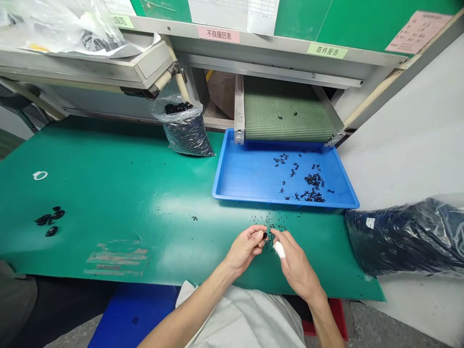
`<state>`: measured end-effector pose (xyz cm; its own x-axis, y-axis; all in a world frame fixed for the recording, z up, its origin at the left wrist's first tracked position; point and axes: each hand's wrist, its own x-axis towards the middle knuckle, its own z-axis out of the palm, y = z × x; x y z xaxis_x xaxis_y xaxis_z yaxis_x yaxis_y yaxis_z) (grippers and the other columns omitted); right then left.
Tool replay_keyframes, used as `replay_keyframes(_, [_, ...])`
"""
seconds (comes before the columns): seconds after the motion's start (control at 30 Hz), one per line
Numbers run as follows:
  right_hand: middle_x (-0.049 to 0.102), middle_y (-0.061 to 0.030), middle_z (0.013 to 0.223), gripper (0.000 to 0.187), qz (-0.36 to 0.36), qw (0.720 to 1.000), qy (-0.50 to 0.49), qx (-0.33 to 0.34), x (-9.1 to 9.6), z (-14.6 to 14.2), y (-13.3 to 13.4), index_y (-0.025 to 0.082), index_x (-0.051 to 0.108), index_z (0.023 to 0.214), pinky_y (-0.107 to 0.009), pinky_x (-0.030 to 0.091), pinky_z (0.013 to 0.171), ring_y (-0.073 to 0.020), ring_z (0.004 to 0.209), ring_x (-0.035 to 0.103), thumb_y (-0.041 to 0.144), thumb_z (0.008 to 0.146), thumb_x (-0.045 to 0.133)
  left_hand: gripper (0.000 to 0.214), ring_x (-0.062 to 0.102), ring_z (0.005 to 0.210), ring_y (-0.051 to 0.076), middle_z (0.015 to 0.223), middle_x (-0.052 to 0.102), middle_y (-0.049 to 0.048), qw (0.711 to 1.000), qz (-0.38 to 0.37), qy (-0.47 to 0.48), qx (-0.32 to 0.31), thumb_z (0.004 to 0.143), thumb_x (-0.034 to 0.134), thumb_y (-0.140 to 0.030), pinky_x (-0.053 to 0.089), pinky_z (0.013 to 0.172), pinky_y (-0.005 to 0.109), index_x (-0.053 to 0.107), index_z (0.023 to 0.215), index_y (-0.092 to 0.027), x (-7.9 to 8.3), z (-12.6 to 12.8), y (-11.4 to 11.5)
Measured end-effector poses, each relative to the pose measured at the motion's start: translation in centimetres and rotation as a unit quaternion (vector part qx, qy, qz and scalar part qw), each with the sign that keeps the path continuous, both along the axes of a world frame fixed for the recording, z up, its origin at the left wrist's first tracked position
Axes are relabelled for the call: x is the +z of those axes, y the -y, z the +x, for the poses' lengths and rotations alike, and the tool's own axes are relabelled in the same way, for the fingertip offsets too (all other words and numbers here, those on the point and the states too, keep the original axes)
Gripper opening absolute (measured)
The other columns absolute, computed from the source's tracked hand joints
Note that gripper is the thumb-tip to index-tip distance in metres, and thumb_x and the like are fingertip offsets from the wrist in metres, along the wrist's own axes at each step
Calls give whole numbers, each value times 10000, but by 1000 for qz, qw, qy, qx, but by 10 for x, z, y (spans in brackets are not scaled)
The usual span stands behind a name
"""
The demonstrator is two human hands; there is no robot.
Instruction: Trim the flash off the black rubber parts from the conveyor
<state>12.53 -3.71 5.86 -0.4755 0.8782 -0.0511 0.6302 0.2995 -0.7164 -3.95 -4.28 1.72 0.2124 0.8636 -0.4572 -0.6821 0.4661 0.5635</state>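
My left hand (247, 249) pinches a small black rounded part (265, 236) between thumb and fingertips, just above the green tabletop. Facing it from the right is my right hand (297, 266), with a white wrap (279, 249) around its thumb. The right index fingertip is close to the black part; whether it touches cannot be made out. Thumb and index of that hand are apart, with nothing visible between them. Beneath and beyond both hands lie many tiny black slivers (268, 220) scattered on the green table (174, 193).
Beyond the hands, a blue tray (232, 193) holds small black pieces (314, 181) under a green conveyor belt (286, 106). An open plastic bag (188, 130) of black parts stands left of it. A large dark bag (406, 239) lies right. Black glossy pieces (51, 231) sit far left.
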Motion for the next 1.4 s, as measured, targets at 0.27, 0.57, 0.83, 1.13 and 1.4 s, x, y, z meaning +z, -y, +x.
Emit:
replay_keyframes(0.27, [652, -35, 863, 306, 19, 994, 104, -18, 1, 0, 9, 215, 527, 1079, -284, 440, 607, -175, 711, 612, 102, 890, 315, 358, 388, 554, 45, 715, 540, -5, 1000, 15, -2, -7, 767, 713, -434, 186, 469, 185, 525, 902, -161, 5, -1, 3])
replay_keyframes(0.57, [639, -27, 884, 329, 90, 987, 132, 18, 2, -5, 1, 227, 565, 1022, -287, 404, 667, -174, 780, 570, 44, 856, 348, 375, 399, 588, 69, 723, 548, 5, 993, 56, -96, -51, 792, 664, -473, 242, 526, 217, 586, 974, -155, 7, -1, 4])
replay_keyframes(0.83, [612, -19, 822, 313, 124, 973, 189, 38, -1, -5, -1, 224, 569, 1015, -297, 345, 612, -183, 737, 549, 45, 847, 374, 369, 336, 573, 81, 732, 521, -7, 975, 110, -174, -88, 835, 587, -502, 241, 545, 250, 577, 987, -165, 5, -4, 3])
replay_keyframes(1.13, [599, 4, 669, 265, 34, 991, 125, -36, -13, -31, 1, 219, 558, 863, -285, 265, 531, -145, 555, 506, 71, 844, 339, 253, 416, 716, 127, 812, 488, -4, 940, 168, -294, -43, 889, 527, -432, 346, 683, 251, 543, 990, -201, -21, -8, 4])
replay_keyframes(1.4, [610, 31, 584, 258, -129, 978, -34, -161, -60, -28, -17, 213, 582, 797, -239, 352, 542, -130, 532, 529, 121, 789, 341, 280, 455, 678, 110, 757, 542, -4, 968, 114, -224, -14, 859, 584, -440, 349, 640, 238, 563, 970, -184, -36, -4, -4])
